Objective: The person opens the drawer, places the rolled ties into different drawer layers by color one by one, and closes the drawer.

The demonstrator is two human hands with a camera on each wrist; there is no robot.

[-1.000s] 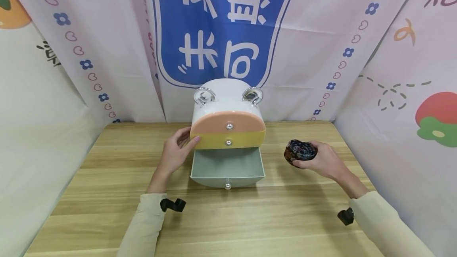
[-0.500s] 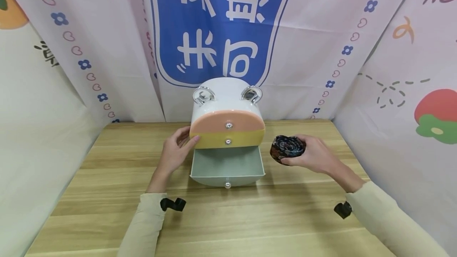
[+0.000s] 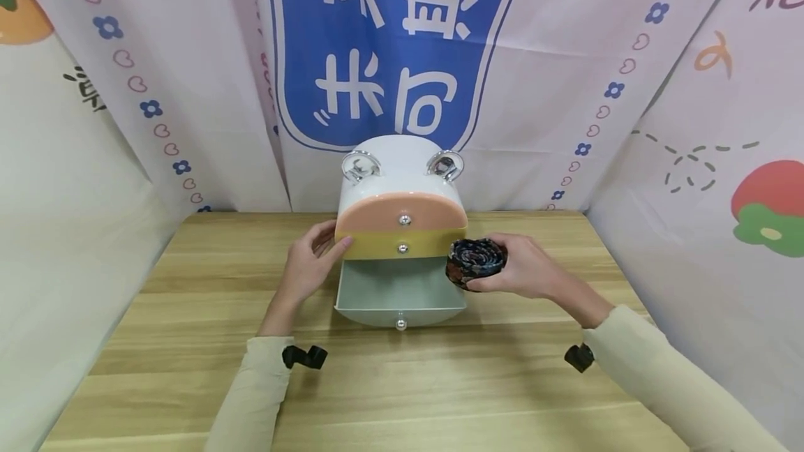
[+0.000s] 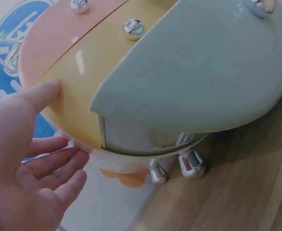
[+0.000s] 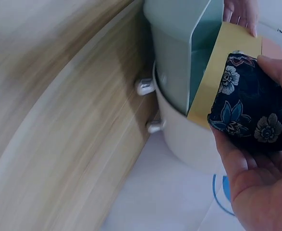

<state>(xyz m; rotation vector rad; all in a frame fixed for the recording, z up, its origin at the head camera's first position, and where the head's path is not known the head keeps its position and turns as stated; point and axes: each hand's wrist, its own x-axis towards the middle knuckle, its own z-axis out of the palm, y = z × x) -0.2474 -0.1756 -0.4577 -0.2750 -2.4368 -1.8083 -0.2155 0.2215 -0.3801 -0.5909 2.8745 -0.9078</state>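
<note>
A small white drawer cabinet (image 3: 402,159) stands at the back of the table, with a salmon top drawer (image 3: 377,213), a yellow middle drawer (image 3: 370,248) and a pulled-out green bottom drawer (image 3: 389,316). The green drawer's visible inside is bare. My left hand (image 3: 309,264) rests on the cabinet's left edge; its thumb touches the yellow front and its loosely bent fingers lie by the white side (image 4: 54,159). My right hand (image 3: 527,267) holds a rolled dark floral cloth (image 3: 475,261) above the green drawer's right edge. Thumb and fingers grip it from opposite sides (image 5: 251,106).
The wood-grain table (image 3: 402,389) extends in front of the cabinet and to both sides. A printed curtain (image 3: 527,89) hangs right behind it. Two silver ring ears (image 3: 446,167) stick up from the cabinet top. Silver feet (image 4: 192,162) hold it off the table.
My right hand has carried the rolled cloth leftward, from over the table to the green drawer's right edge. The left hand and the cabinet have kept their places.
</note>
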